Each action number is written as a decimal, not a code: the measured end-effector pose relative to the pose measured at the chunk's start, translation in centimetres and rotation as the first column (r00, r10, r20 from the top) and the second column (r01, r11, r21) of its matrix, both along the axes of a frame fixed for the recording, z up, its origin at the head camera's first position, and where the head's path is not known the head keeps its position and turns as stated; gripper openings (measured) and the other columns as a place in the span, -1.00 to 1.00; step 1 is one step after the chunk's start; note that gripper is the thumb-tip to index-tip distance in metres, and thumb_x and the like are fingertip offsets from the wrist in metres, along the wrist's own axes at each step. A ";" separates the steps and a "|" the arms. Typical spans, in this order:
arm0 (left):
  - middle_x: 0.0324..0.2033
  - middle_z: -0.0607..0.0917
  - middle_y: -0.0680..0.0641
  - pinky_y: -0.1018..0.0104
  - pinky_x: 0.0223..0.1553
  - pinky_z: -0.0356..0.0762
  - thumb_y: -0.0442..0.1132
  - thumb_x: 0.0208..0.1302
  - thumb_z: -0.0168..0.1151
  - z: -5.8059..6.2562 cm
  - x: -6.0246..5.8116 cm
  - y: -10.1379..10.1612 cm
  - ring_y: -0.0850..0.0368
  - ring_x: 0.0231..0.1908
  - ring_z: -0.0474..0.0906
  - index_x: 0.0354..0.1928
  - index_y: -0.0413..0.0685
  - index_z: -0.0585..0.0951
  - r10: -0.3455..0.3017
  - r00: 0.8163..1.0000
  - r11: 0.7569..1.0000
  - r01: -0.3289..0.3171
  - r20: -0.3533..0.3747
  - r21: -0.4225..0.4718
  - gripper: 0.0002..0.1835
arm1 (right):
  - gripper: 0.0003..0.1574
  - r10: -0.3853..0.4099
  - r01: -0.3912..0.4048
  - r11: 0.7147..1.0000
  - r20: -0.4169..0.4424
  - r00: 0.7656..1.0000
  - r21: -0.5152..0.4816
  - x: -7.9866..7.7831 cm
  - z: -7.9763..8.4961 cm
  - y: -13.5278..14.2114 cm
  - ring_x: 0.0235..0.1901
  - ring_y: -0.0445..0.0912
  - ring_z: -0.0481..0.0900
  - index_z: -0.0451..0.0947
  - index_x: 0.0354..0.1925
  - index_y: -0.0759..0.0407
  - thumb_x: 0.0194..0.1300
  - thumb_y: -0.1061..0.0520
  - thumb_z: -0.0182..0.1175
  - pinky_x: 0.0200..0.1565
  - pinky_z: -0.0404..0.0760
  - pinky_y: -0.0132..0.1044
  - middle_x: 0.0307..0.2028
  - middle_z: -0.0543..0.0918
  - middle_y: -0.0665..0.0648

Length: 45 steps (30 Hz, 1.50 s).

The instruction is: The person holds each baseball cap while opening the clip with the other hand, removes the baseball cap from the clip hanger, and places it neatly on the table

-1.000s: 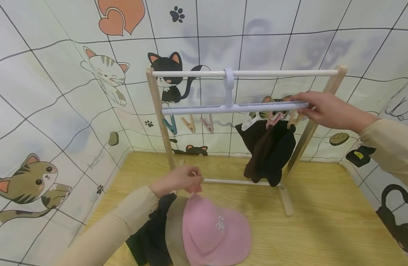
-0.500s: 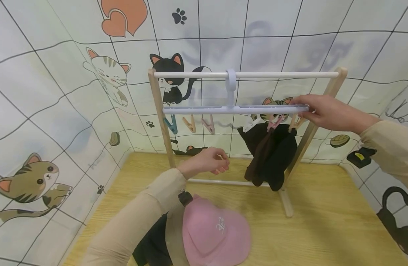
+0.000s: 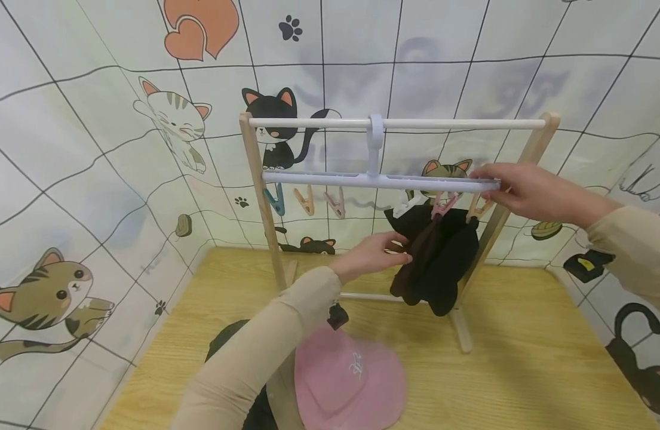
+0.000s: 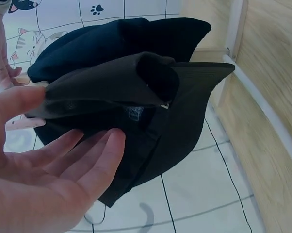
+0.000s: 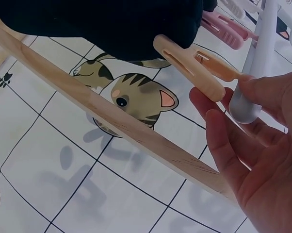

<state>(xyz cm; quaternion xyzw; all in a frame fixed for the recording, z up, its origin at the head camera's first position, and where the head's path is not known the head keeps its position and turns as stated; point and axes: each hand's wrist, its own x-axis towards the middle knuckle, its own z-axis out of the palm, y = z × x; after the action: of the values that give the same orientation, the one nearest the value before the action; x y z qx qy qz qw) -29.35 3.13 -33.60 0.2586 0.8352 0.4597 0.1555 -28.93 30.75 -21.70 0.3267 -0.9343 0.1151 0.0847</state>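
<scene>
A pale lilac hanger (image 3: 319,178) hooks over the white top bar of a small rack. My right hand (image 3: 523,186) grips the hanger's right end between thumb and fingers, beside an orange clip (image 5: 189,68). Dark caps hang from the clips at that end: a brown one (image 3: 423,257) and a black one (image 3: 452,263). My left hand (image 3: 374,255) is at the left side of these caps, fingers loosely bent and spread. In the left wrist view its thumb lies at the edge of the brown cap (image 4: 102,87), and its fingers (image 4: 102,160) are in front of dark fabric below.
Blue, orange and pink clips (image 3: 335,203) hang at the hanger's left. A pink cap (image 3: 346,376) lies on the wooden table (image 3: 523,370), beside beige and dark headwear partly behind my left sleeve. The rack's wooden leg (image 3: 461,328) stands on the right.
My left hand has moved up and right, from above the pink cap to the hanging dark caps. The right hand stays on the hanger, whose right end has dipped slightly.
</scene>
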 end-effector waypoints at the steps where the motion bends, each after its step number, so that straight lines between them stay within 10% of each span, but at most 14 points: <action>1: 0.05 0.62 -0.13 0.40 -0.12 0.49 -0.18 0.29 0.25 0.0 0.0 0.3 0.10 0.00 0.58 0.21 -0.16 0.48 -0.001 1.000 1.000 0.001 0.003 0.005 -0.53 | -0.50 0.000 0.000 1.000 0.000 1.000 0.000 0.1 -0.1 0.0 -0.48 -0.12 0.44 0.44 0.14 0.31 0.23 0.44 0.22 -0.53 0.39 -0.31 -0.18 0.63 0.17; 7: 0.07 0.57 -0.04 0.42 -0.08 0.47 -0.10 0.29 0.26 0.3 0.3 1.7 0.15 0.03 0.53 0.31 -0.12 0.39 -0.018 1.000 1.000 0.018 0.001 0.023 -0.41 | -0.52 0.008 -0.008 1.000 -0.005 1.000 0.003 0.8 -0.3 -0.2 -0.49 -0.16 0.44 0.47 0.11 0.30 0.20 0.43 0.25 -0.53 0.42 -0.32 -0.20 0.63 0.13; 15: 0.10 0.57 0.00 0.36 0.02 0.42 0.02 0.32 0.22 0.6 0.4 3.1 0.17 0.07 0.49 0.33 -0.05 0.38 -0.005 0.985 0.994 -0.014 -0.172 -0.106 -0.39 | -0.49 0.000 0.000 1.000 0.036 0.999 0.000 1.2 -0.7 -0.6 -0.51 -0.17 0.45 0.45 0.14 0.25 0.22 0.42 0.24 -0.56 0.42 -0.32 -0.22 0.64 0.11; 23: -0.05 0.61 -0.04 0.45 -0.17 0.43 -0.23 0.43 0.07 0.8 0.8 3.3 0.19 -0.20 0.54 0.22 -0.11 0.45 -0.058 0.973 0.995 0.036 -0.224 -0.098 -0.63 | -0.53 -0.004 0.003 1.000 0.014 1.000 0.008 1.3 -1.0 -0.6 -0.49 -0.16 0.45 0.47 0.10 0.24 0.22 0.39 0.27 -0.55 0.41 -0.31 -0.20 0.64 0.11; 30: -0.06 0.63 -0.05 0.43 -0.15 0.41 -0.33 0.42 0.06 1.3 1.0 3.1 0.17 -0.20 0.52 0.16 -0.11 0.53 -0.036 0.986 0.999 0.033 -0.163 -0.026 -0.69 | -0.50 -0.024 0.026 0.999 -0.065 0.998 0.022 1.6 -1.1 -0.7 -0.44 -0.11 0.50 0.49 0.11 0.22 0.19 0.31 0.33 -0.53 0.42 -0.26 -0.18 0.63 0.14; 33: -0.08 0.62 -0.04 0.42 -0.18 0.42 -0.34 0.42 0.06 1.4 1.0 3.1 0.16 -0.22 0.51 0.14 -0.13 0.54 -0.029 0.990 1.000 0.029 -0.138 -0.005 -0.70 | -0.55 -0.013 0.024 0.999 -0.252 0.968 0.038 1.9 -1.7 -0.9 -0.47 -0.10 0.49 0.50 -0.05 0.21 0.08 0.31 0.41 -0.57 0.42 -0.24 -0.27 0.58 0.11; 39: -0.06 0.62 -0.02 0.41 -0.15 0.41 -0.34 0.41 0.08 1.7 1.1 3.7 0.18 -0.14 0.51 0.11 -0.11 0.57 -0.006 0.993 1.000 0.006 -0.119 0.002 -0.72 | -0.67 0.047 0.003 0.996 -0.564 0.824 0.087 2.7 -3.1 -2.0 -0.61 -0.10 0.35 0.39 -0.39 0.20 -0.04 0.34 0.38 -0.70 0.31 -0.26 -0.52 0.48 0.09; 45: -0.15 0.64 -0.03 0.38 -0.23 0.44 -0.34 0.43 0.05 2.3 1.4 4.3 0.17 -0.23 0.52 0.06 -0.15 0.58 -0.007 0.994 1.000 0.007 -0.106 0.005 -0.76 | -0.80 0.007 0.046 0.996 -0.595 0.804 0.074 3.3 -3.6 -3.4 -0.69 -0.09 0.37 0.43 -0.47 0.20 0.06 0.18 0.28 -0.73 0.30 -0.22 -0.62 0.48 0.06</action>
<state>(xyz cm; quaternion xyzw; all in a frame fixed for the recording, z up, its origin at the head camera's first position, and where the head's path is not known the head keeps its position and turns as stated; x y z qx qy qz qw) -27.90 7.42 -31.34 0.2859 0.8401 0.4472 0.1121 -25.59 27.31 -25.26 0.3398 -0.8681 -0.0339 0.3603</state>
